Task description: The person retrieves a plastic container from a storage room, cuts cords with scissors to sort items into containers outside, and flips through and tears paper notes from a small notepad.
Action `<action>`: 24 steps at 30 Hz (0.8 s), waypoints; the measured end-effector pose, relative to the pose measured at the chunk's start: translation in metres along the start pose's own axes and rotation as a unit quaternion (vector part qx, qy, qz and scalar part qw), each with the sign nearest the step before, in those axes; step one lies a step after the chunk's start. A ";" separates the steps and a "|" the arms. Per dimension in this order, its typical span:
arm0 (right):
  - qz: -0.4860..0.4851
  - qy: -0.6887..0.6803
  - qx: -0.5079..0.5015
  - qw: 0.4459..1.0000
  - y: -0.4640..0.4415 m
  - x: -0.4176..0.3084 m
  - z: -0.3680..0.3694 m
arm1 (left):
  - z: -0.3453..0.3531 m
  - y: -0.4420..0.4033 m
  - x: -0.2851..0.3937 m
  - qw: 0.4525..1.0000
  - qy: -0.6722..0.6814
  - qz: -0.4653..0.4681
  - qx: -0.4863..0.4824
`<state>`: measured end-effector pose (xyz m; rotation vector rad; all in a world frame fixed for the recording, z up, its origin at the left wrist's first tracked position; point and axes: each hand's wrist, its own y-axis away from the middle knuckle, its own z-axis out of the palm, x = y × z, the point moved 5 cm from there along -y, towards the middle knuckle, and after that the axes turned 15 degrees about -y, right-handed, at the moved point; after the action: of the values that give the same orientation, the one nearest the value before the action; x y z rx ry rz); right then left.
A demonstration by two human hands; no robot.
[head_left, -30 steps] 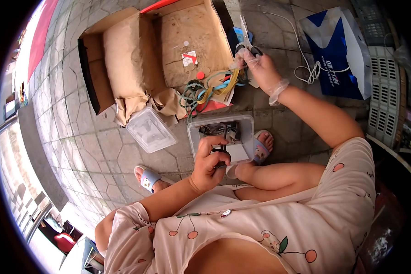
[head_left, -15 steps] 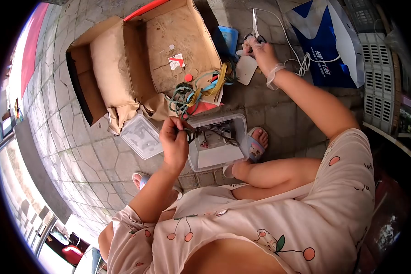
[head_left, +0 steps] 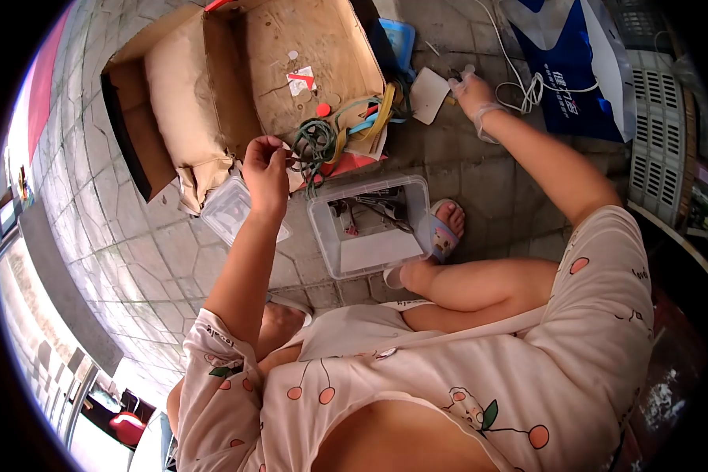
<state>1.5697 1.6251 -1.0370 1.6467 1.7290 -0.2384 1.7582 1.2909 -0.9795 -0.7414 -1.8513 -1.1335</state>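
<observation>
Pointing forward, left hand (head_left: pixel 266 178) half-curled

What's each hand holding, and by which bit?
Left hand: something small and dark at its fingertips, beside tangled green cord; I can't tell if it's gripped, or where. Right hand: its fingertips are too unclear to tell.

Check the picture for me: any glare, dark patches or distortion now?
Head view: the lens bends the scene, bowing the grey strip at left, and leaves black corners; head view, far left: background washed out to white; head view, lower right: deep shadow; head view, at the right hand: detail too small to tell its grip clearly.
</observation>
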 end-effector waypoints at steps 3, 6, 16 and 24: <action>-0.051 0.002 0.001 0.999 0.007 0.004 0.008 | 0.002 -0.001 0.013 0.946 -0.289 0.129 0.066; -0.076 0.024 0.003 0.997 0.009 0.009 0.012 | 0.019 0.006 0.027 0.898 -0.402 0.175 0.033; -0.143 0.205 0.031 0.968 0.017 -0.029 -0.004 | 0.051 -0.022 -0.012 0.885 -0.440 0.133 -0.069; -0.337 0.231 -0.066 0.910 0.021 -0.028 0.013 | 0.008 -0.035 0.020 0.980 -0.171 0.102 0.022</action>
<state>1.5913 1.5990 -1.0223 0.9954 2.5822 -0.0397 1.7175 1.2851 -0.9784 -1.1283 -2.0176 -0.8705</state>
